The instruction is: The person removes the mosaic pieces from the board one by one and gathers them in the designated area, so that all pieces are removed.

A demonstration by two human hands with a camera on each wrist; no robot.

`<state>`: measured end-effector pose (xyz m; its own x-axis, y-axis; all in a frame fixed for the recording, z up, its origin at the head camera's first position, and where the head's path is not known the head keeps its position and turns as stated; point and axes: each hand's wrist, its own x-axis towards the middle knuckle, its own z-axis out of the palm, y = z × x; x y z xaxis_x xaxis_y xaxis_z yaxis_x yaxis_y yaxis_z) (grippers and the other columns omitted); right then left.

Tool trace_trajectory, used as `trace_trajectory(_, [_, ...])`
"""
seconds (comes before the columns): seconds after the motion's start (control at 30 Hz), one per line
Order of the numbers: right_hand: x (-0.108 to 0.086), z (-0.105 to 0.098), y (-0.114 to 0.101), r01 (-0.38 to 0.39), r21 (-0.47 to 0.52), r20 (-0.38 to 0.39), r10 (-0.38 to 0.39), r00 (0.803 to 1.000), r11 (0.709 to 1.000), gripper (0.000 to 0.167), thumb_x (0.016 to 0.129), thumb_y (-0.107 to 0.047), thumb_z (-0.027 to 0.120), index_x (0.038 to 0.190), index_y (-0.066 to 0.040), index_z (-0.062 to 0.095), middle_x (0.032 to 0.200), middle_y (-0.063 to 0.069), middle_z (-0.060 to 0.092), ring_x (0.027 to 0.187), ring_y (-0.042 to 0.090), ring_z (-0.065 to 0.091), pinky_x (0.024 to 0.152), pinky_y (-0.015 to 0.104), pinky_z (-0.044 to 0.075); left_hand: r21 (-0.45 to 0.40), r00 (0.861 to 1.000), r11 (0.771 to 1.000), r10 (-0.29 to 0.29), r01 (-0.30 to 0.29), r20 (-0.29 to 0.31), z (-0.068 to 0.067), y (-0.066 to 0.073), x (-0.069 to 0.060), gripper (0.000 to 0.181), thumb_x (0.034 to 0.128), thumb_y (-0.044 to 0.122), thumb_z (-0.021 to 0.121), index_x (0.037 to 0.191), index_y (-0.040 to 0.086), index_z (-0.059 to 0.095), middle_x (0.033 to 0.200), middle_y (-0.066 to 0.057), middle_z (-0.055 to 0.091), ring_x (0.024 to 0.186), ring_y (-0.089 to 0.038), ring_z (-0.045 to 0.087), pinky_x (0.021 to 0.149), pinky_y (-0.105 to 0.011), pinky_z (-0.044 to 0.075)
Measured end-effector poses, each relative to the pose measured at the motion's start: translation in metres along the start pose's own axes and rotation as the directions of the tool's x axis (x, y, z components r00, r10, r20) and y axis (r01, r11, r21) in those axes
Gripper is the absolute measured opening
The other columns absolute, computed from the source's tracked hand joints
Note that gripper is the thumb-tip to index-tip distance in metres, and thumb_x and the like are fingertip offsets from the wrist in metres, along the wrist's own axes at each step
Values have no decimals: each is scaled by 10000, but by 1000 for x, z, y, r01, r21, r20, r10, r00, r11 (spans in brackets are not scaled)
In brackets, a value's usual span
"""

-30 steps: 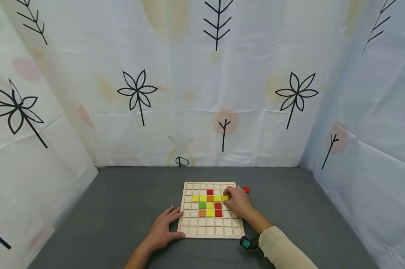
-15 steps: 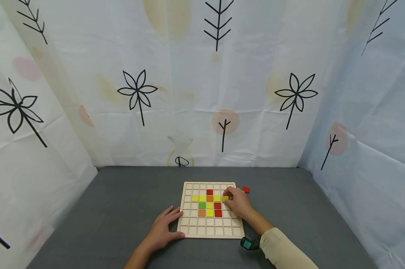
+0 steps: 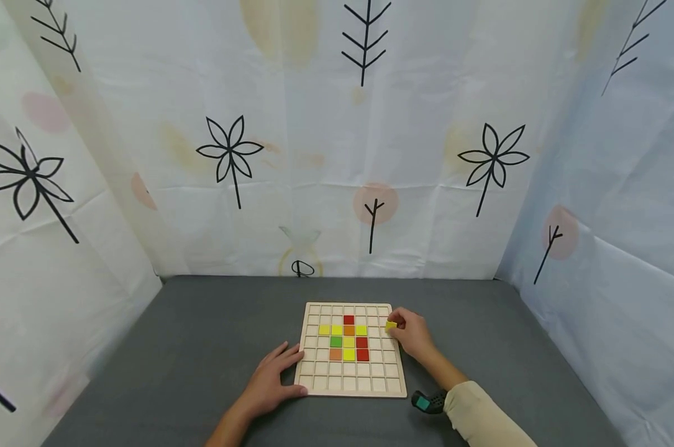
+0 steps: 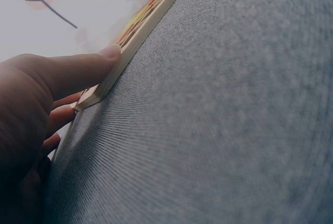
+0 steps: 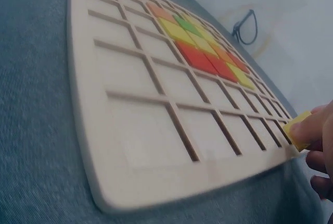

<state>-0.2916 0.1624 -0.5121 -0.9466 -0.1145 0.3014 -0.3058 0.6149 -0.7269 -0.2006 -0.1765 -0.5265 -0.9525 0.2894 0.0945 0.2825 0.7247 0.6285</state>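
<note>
A wooden grid board (image 3: 377, 385) lies on the dark table, with coloured square tiles set in its middle cells. My left hand (image 3: 268, 383) rests against the board's left side, its spread fingers on the edge and its thumb at the near left corner. Between thumb and fingers, my right hand (image 3: 416, 335) pinches a yellow square tile (image 3: 391, 325) over the board's right rim. The right wrist view shows this same yellow tile (image 5: 297, 130) tilted above the frame, with part of the hand cut off.
On the board are a green tile (image 3: 336, 341), an orange tile (image 3: 349, 330), a paler orange tile (image 3: 335, 354), and several yellow and red tiles (image 3: 362, 355). Behind the table (image 3: 230, 310) hangs a patterned white cloth (image 3: 314, 124). A black wrist device (image 3: 429, 402) sits at my right sleeve.
My right hand has lifted the yellow tile from its cell and carried it right, to the board's edge. The loose red tile beyond the board is now hidden. My left hand stays put.
</note>
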Motion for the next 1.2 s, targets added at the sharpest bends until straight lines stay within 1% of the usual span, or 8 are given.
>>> trace_trajectory(0.17, [-1, -9, 10, -3, -3, -48, 3, 999, 1000, 159, 812, 4, 755, 914, -77, 663, 833, 0, 619, 749, 168, 564, 642, 331, 487, -1, 1000, 1000, 18, -18, -12, 0, 0, 1, 794, 717, 514, 802, 1364, 107, 583, 1452, -67, 483, 1389, -381, 311, 1049, -659, 244])
trace_trajectory(0.27, [-2, -16, 15, -14, -4, -62, 14, 998, 1000, 145, 819, -1, 751, 912, -71, 664, 827, 8, 614, 746, 174, 566, 644, 330, 486, 4, 999, 1000, 28, -28, -18, 1, -1, 2, 796, 716, 518, 801, 1360, 102, 585, 1450, -68, 485, 1388, -379, 314, 1051, -654, 246])
trace_trajectory(0.43, [-2, -23, 23, -45, -13, -88, 44, 995, 999, 137, 821, 14, 742, 917, -39, 661, 841, 55, 622, 752, 213, 575, 656, 366, 495, -2, 1000, 1000, 24, -24, -16, 1, -1, 1, 797, 716, 516, 801, 1361, 100, 585, 1449, -71, 485, 1388, -382, 314, 1053, -655, 241])
trace_trajectory(0.6, [-2, -29, 30, -75, -42, -114, 70, 991, 996, 143, 829, 3, 736, 953, -19, 669, 878, 87, 640, 786, 249, 592, 694, 404, 507, -10, 1000, 1000, 20, -21, -18, 0, -1, 0, 799, 714, 520, 801, 1362, 106, 585, 1451, -66, 483, 1390, -382, 308, 1049, -660, 241])
trace_trajectory(0.8, [0, -35, 35, -105, -63, -130, 96, 987, 992, 134, 836, -19, 737, 958, -12, 681, 873, 91, 647, 772, 244, 583, 680, 387, 492, -12, 999, 1000, 28, -29, -22, 0, -1, 0, 802, 712, 520, 801, 1362, 105, 584, 1450, -65, 485, 1390, -381, 308, 1048, -661, 241])
trace_trajectory(0.93, [1, -38, 37, -109, -81, -138, 98, 986, 991, 132, 829, -23, 744, 947, -14, 685, 841, 80, 639, 754, 236, 579, 658, 371, 483, -2, 999, 1000, 30, -30, -22, 0, 0, 0, 803, 711, 524, 800, 1360, 104, 586, 1445, -67, 490, 1389, -379, 312, 1049, -655, 249])
trace_trajectory(1.2, [4, -40, 43, -105, -112, -143, 88, 986, 988, 124, 827, -18, 749, 936, -10, 690, 822, 76, 646, 746, 245, 593, 663, 398, 495, -7, 999, 999, 33, -33, -22, 0, 0, -1, 803, 711, 513, 804, 1356, 88, 586, 1442, -82, 491, 1385, -388, 314, 1046, -661, 246])
